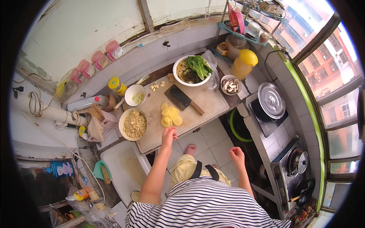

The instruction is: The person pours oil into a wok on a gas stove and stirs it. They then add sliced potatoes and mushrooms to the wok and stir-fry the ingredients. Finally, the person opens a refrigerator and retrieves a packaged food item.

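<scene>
My left hand (169,137) hovers by the near edge of a pale cutting board (208,114), fingers curled in, with nothing visible in it. Just beyond it lies a pile of yellow slices (170,115), probably potato. A cleaver (179,98) with a wooden handle rests flat behind the pile. Peeled garlic cloves (156,86) are scattered farther back. My right hand (237,155) hangs over the floor beside the counter, loosely closed, touching nothing. On the board's left stand a bowl of crumbly beige food (133,124) and a white bowl of chopped pale-green pieces (135,96).
A white bowl with leafy greens (196,69) and a bowl of sliced mushrooms (230,85) stand at the back. A lidded pot (271,100) sits on a cooktop to the right, with a gas stove (291,171) nearer. A sink (125,162) lies left.
</scene>
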A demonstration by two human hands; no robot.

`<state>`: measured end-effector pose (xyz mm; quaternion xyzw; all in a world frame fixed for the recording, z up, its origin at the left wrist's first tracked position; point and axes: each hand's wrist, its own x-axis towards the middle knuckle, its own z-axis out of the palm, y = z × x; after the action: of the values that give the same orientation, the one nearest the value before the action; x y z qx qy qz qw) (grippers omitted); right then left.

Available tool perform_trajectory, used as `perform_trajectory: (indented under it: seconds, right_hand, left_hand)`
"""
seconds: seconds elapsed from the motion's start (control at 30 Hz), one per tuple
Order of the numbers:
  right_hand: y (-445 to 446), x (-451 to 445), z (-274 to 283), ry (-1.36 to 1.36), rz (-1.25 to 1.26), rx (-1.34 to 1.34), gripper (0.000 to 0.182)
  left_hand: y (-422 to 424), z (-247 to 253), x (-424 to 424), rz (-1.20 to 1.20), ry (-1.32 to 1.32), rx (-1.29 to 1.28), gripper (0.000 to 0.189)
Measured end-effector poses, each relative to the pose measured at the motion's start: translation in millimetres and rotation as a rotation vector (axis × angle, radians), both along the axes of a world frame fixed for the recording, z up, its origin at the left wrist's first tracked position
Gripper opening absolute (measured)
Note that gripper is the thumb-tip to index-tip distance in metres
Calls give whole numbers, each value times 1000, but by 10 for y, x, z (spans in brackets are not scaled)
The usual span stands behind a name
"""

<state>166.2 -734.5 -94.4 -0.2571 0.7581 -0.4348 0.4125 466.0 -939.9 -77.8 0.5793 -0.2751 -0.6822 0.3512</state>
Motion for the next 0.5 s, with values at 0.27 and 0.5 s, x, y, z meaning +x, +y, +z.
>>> perform_trajectory:
  seconds: [0.27, 0.5]
  right_hand:
    - [36, 260, -59, 50, -71, 43, 12]
    - [117, 304, 66, 17, -181, 105, 11]
  left_hand:
    - [-433, -117, -151, -110, 51, 16, 17]
    - [-533, -262, -258, -169, 64, 35, 18]
